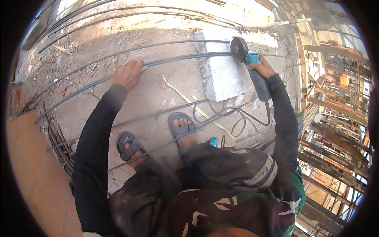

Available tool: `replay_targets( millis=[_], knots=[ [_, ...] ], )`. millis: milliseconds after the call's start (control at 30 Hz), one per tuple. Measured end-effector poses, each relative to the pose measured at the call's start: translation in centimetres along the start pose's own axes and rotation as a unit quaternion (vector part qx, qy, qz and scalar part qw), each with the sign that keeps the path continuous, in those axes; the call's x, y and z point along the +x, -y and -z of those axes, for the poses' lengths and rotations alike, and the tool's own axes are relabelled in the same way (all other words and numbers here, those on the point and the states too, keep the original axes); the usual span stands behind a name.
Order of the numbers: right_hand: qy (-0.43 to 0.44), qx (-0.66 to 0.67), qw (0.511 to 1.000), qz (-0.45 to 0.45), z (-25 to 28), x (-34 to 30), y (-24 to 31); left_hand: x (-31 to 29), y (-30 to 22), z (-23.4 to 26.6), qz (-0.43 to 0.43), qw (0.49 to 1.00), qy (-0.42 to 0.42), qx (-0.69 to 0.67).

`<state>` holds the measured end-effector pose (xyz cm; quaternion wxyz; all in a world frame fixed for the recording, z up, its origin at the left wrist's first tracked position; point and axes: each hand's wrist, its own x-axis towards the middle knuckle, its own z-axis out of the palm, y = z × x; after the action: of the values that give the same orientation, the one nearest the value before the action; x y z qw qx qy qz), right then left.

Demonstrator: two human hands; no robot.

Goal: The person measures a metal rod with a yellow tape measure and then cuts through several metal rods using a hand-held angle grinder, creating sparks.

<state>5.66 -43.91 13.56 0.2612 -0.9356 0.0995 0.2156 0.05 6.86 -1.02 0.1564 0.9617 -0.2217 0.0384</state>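
Note:
My right hand is wrapped round the body of a teal and black angle grinder. The grinder's dark disc stands upright at the end of some long steel bars; whether it touches them I cannot tell. Further left, my left hand is closed on these same bars, which lie side by side. Under their right part is a pale flat slab. Another single bar runs just beyond them, its right end near the disc.
A black cord hangs from the grinder and loops over the ground. More bars cross near my sandalled feet. A yellowish strip lies between. Stacked timber stands at right, orange tiles at left, and further bars at the far side.

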Motion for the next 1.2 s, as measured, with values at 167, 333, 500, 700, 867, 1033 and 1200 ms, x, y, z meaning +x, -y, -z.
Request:
replay_targets(
  millis=[167, 333, 500, 700, 867, 1033, 1200],
  knots=[
    [0.036, 0.014, 0.999, 0.011, 0.1, 0.2, 0.0, 0.1, 0.0, -0.1, 0.016, 1.000, 0.024, 0.003],
    [0.006, 0.005, 1.000, 0.022, -0.6, -1.3, 0.2, -0.1, 0.6, -1.1, -0.018, 1.000, -0.021, -0.006],
    [-0.018, 0.011, 0.999, 0.045, -1.8, -2.5, -0.2, -0.7, 1.0, -1.7, -0.030, 0.997, -0.076, 0.002],
    [-0.019, 0.044, 0.998, 0.050, -2.2, -2.8, -1.6, -0.7, 0.8, -1.2, -0.031, 0.997, -0.073, -0.005],
    [-0.024, 0.049, 0.997, 0.061, -2.6, -2.8, -1.6, -0.4, 0.6, -0.8, -0.013, 0.999, -0.036, -0.004],
    [-0.030, 0.010, 0.999, 0.027, -2.5, -2.8, -1.2, -0.4, 0.6, -0.6, -0.019, 0.999, -0.039, -0.007],
    [-0.020, 0.044, 0.998, 0.041, -3.0, -2.4, -0.8, -0.4, 0.8, -1.1, -0.017, 0.999, -0.037, -0.009]
  ],
)
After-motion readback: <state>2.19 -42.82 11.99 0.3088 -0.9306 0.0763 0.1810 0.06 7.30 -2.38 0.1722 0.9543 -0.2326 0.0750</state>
